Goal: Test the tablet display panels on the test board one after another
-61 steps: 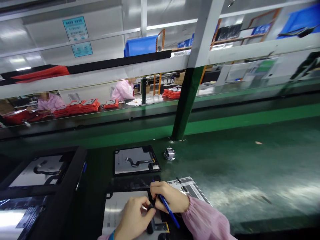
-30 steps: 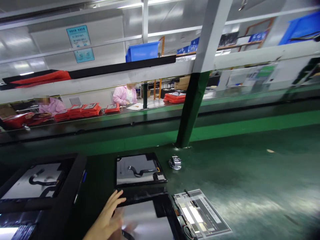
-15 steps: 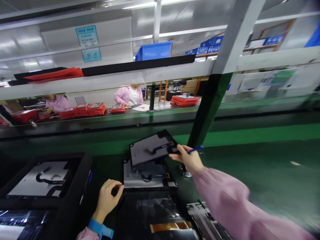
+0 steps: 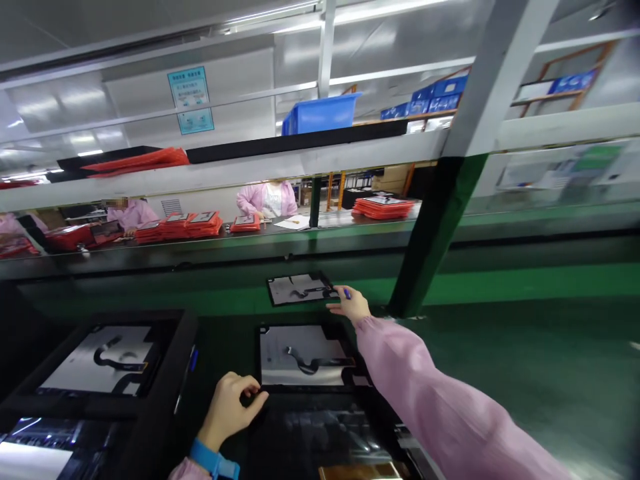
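Note:
Out on the green bench, my right hand (image 4: 353, 305) is at the right edge of a flat black-framed panel (image 4: 297, 289), fingers on its corner, with a blue pen tucked in the hand. Nearer to me lies a second panel (image 4: 305, 357) with a grey back and a dark curved flex cable. My left hand (image 4: 233, 408), with a blue band at the wrist, is curled beside this panel's lower left corner, thumb and forefinger apart, nothing between them. A dark glossy panel (image 4: 315, 427) with an orange-brown strip lies in front.
At left, a black foam tray (image 4: 187, 327) holds another grey panel (image 4: 107, 357). A green post (image 4: 425, 240) rises right of my right hand. Across the bench, people in pink sit by stacks of red pouches (image 4: 383, 208). A blue pen (image 4: 193, 359) lies by the tray.
My right hand has moved away from me with the upper panel, which now lies flat farther back on the bench. The panel beneath is uncovered. The view has shifted slightly.

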Motion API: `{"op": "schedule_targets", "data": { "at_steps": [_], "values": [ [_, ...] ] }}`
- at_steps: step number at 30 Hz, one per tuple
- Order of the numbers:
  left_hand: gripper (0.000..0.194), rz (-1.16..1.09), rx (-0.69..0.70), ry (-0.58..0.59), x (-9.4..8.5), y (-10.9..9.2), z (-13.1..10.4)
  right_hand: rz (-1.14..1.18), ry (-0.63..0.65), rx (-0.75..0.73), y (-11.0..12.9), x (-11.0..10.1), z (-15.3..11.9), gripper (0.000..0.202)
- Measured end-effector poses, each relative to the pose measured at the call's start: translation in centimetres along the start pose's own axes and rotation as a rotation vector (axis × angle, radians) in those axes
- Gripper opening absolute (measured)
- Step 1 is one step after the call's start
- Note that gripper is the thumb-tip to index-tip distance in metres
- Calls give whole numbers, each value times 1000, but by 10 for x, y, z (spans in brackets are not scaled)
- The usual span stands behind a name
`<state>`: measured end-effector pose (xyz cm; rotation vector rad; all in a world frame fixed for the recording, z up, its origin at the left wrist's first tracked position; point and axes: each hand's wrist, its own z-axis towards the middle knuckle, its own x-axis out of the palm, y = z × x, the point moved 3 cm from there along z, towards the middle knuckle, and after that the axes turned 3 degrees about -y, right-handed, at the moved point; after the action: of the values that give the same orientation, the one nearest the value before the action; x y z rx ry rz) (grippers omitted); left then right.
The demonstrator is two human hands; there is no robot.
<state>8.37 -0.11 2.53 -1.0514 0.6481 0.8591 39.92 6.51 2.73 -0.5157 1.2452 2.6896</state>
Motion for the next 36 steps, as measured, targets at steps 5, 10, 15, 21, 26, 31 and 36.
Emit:
{"op": "schedule_targets", "data": {
  "at_steps": [5,10,15,21,26,31,36],
  "values": [
    [31,-49,-105,159,-3,0,-7,-41,217,-99,15,2,-1,33],
    [98,-127,-232,289,-4,-6,-21,-399,470,-279,25,1,-61,65],
    [82,-87,-219,337,-1,-16,-20,-602,335,-396,18,0,-87,26],
    [78,37,-107,411,-5,-34,-17,-298,31,-220,7,-4,-91,15],
    [98,93,-6,517,10,-53,-13,-152,2,-87,3,-8,-92,13],
    [109,205,-75,556,12,-64,-5,-22,-26,0,3,-11,-89,32],
    [72,349,-44,304,-28,-96,-6,87,-206,160,-5,-22,-91,26]
  ]
}}
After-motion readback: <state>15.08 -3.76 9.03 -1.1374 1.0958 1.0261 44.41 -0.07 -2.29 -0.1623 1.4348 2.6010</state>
